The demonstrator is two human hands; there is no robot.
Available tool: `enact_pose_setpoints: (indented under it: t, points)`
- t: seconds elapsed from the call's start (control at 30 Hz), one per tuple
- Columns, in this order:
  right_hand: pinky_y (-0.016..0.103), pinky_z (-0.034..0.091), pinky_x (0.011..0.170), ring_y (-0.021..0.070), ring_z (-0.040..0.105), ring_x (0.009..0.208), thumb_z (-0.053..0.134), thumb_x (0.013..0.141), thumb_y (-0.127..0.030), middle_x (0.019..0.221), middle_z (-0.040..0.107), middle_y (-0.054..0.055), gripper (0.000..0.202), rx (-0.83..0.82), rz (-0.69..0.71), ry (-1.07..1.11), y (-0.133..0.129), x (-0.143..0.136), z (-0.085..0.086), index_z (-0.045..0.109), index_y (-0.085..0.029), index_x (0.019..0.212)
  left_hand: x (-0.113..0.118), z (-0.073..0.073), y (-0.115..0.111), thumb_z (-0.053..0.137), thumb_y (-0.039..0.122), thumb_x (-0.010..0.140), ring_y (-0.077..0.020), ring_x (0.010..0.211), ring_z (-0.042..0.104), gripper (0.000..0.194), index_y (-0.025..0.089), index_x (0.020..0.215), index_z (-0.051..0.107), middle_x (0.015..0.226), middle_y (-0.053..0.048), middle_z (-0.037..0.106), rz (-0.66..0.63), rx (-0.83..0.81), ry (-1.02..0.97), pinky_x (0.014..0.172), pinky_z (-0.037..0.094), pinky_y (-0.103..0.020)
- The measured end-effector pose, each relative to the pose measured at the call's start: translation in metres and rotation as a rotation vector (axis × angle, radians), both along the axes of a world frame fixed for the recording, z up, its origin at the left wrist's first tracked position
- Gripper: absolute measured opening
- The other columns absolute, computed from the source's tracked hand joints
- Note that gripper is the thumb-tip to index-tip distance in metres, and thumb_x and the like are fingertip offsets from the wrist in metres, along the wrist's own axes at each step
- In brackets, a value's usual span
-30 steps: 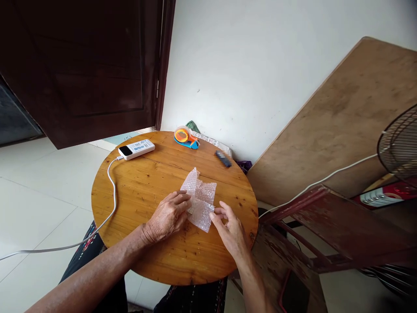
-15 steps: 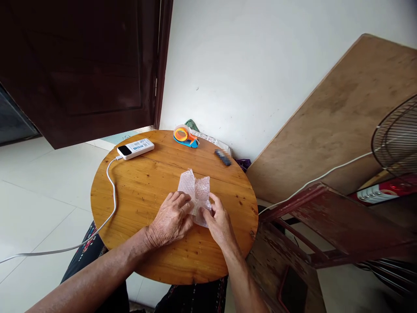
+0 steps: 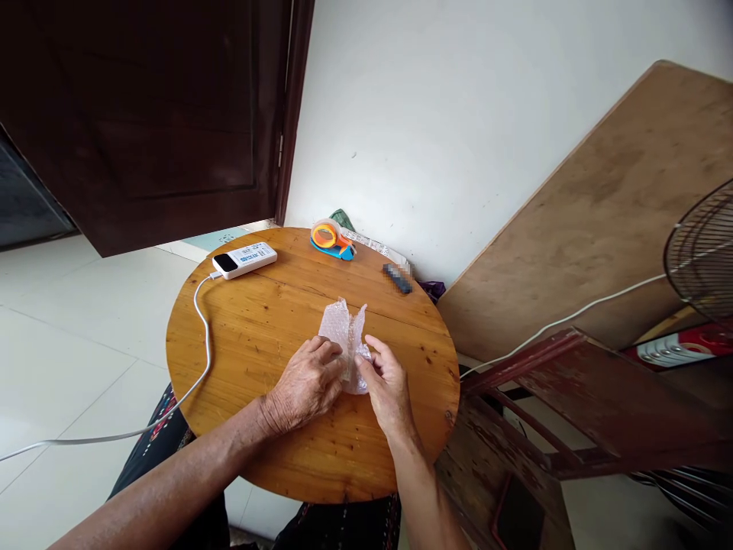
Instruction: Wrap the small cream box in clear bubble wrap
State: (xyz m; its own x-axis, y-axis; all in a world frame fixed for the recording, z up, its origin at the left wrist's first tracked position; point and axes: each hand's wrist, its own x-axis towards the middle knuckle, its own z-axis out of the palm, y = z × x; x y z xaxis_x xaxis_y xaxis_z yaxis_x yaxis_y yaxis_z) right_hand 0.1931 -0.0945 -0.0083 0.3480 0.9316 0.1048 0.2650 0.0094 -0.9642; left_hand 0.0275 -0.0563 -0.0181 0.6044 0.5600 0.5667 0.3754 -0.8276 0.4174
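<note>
A small sheet of clear bubble wrap (image 3: 337, 324) lies on the round wooden table (image 3: 246, 336) in front of me, its right part folded up toward the left. My left hand (image 3: 309, 380) rests on the wrap's left side, fingers curled and pressing down on it. At the right edge, my right hand (image 3: 388, 380) pinches the wrap between thumb and fingers. Whether anything lies inside the wrap is hidden by the folds and my fingers.
A white power bank (image 3: 245, 260) with a plugged-in cable (image 3: 207, 344) sits at the table's back left. An orange and blue tape dispenser (image 3: 333, 240) stands at the back, near a dark blurred object (image 3: 397, 278). Right of the table are a wooden chair (image 3: 601, 389) and a fan (image 3: 702, 256).
My right hand has lifted the bubble wrap's right flap and turned it further inward to the left. My left hand keeps its place on the wrap. The view has shifted slightly.
</note>
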Motion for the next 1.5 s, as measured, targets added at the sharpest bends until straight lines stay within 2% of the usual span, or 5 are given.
enact_pose_setpoints:
  t: [0.57,0.93,1.1,1.3,1.5]
  points:
    - [0.023,0.047,0.045,0.0125,0.056,0.054,0.064,0.081,-0.042,0.072,0.067,0.002,0.047,-0.115,0.087,0.022,-0.004,-0.007,0.023,0.068,-0.012,0.116,0.003,0.002,-0.002,0.051,0.019,0.09,-0.0219,0.088,0.051,0.018,0.018,0.084,0.068,0.098,-0.009,0.064,0.026,0.018,-0.081,0.08,0.048,-0.036]
    - [0.031,0.055,0.067,0.0153,0.064,0.075,0.06,0.077,-0.023,0.117,0.07,0.011,0.048,-0.085,0.231,0.096,-0.019,-0.003,0.017,0.063,-0.02,0.125,0.002,0.006,-0.004,0.056,0.021,0.088,-0.0189,0.083,0.057,0.017,0.018,0.073,0.063,0.09,-0.008,0.067,-0.005,-0.084,-0.224,0.078,0.05,-0.034]
    - [0.031,0.055,0.076,0.0168,0.066,0.083,0.061,0.078,-0.023,0.111,0.071,0.009,0.049,-0.039,0.243,-0.01,-0.016,-0.006,0.011,0.06,-0.018,0.127,-0.001,0.006,-0.005,0.055,0.021,0.086,-0.0208,0.087,0.056,0.016,0.017,0.08,0.069,0.092,-0.009,0.064,0.0,-0.123,-0.249,0.077,0.049,-0.035]
    - [0.029,0.055,0.069,0.0136,0.062,0.066,0.056,0.081,-0.017,0.101,0.073,0.006,0.051,0.032,0.23,-0.316,-0.014,-0.011,0.008,0.057,-0.019,0.132,-0.002,0.006,-0.005,0.054,0.014,0.079,-0.0189,0.082,0.056,0.011,0.017,0.082,0.063,0.086,-0.006,0.06,0.069,-0.288,-0.325,0.075,0.049,-0.033]
    - [0.04,0.054,0.092,0.0263,0.066,0.106,0.051,0.079,-0.01,0.119,0.069,0.012,0.059,0.085,0.192,-0.65,-0.016,-0.017,0.01,0.053,-0.02,0.137,0.005,0.003,-0.001,0.061,0.024,0.084,-0.0207,0.088,0.055,0.008,0.018,0.078,0.061,0.09,-0.006,0.058,0.142,-0.356,-0.315,0.08,0.048,-0.034]
